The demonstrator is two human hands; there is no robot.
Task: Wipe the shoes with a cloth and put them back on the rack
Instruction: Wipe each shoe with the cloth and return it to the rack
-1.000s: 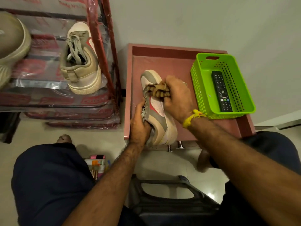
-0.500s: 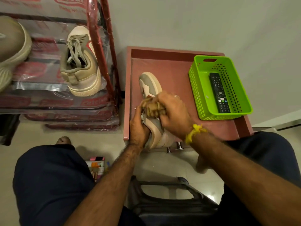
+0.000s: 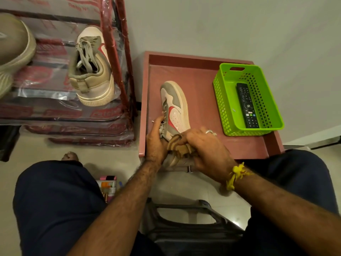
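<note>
A beige and grey sneaker (image 3: 175, 106) with a red side mark lies on the reddish table (image 3: 203, 74), toe pointing away from me. My left hand (image 3: 156, 140) grips it at the laces and collar. My right hand (image 3: 206, 148) is shut on a crumpled tan cloth (image 3: 178, 145) and presses it against the shoe's heel end, which is hidden under hand and cloth. The matching sneaker (image 3: 92, 71) stands on the red shoe rack (image 3: 120, 52) to the left, heel toward me.
A green plastic basket (image 3: 227, 100) holding a black remote (image 3: 246, 106) sits on the table's right side. Another pale shoe (image 3: 13, 52) is on the rack's far left. A black stool (image 3: 186, 228) stands between my knees; small items (image 3: 108, 185) lie on the floor.
My right hand has dragged the cloth along the sneaker from its midfoot back to the heel, uncovering the toe and the red side mark. My left hand has kept its grip.
</note>
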